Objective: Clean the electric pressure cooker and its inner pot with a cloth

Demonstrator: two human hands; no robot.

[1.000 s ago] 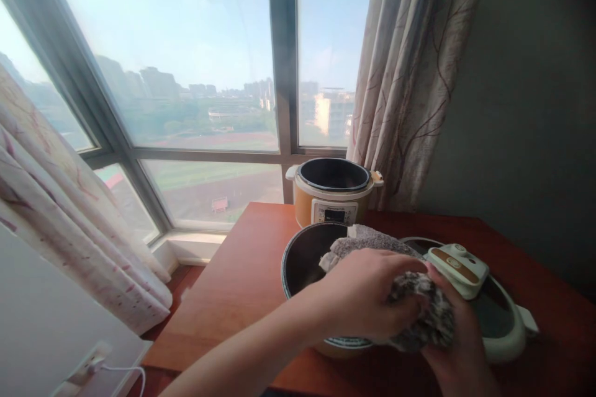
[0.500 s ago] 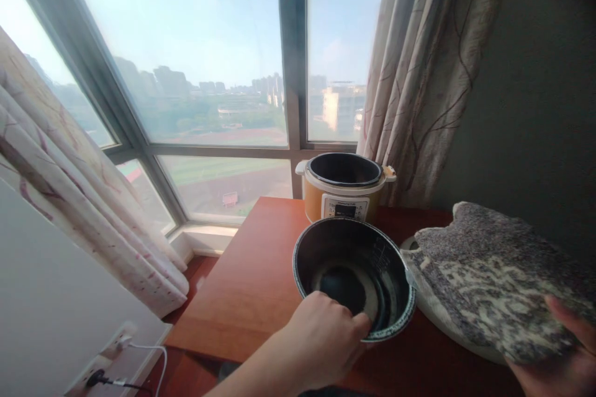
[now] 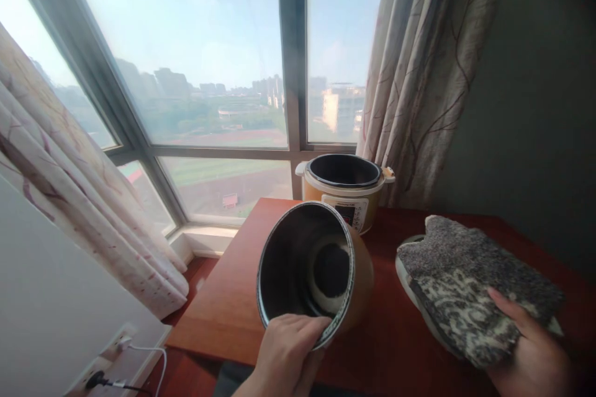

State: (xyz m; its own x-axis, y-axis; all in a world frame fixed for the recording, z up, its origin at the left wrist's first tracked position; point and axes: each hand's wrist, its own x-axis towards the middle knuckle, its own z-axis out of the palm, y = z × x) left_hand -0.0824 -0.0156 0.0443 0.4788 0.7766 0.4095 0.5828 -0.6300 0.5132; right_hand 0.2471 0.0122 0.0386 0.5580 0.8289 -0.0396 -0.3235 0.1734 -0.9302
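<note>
Tipped further over since the earlier frame, the dark-lined pot (image 3: 298,260) now leans on the bench (image 3: 218,304), its rim gripped by the left hand (image 3: 288,347). The right hand (image 3: 531,347) grasps a grey cloth (image 3: 475,285), hiding most of the lid (image 3: 406,279). I'd judge this midway: cloth clear of pot, lid off, cooker (image 3: 342,194) open close behind, crowding the pot.

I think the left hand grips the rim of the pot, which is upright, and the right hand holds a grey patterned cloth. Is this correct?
Not quite. The pot is tilted, as the head view shows. The left hand does grip its rim, and the right hand holds a grey patterned cloth.
</note>
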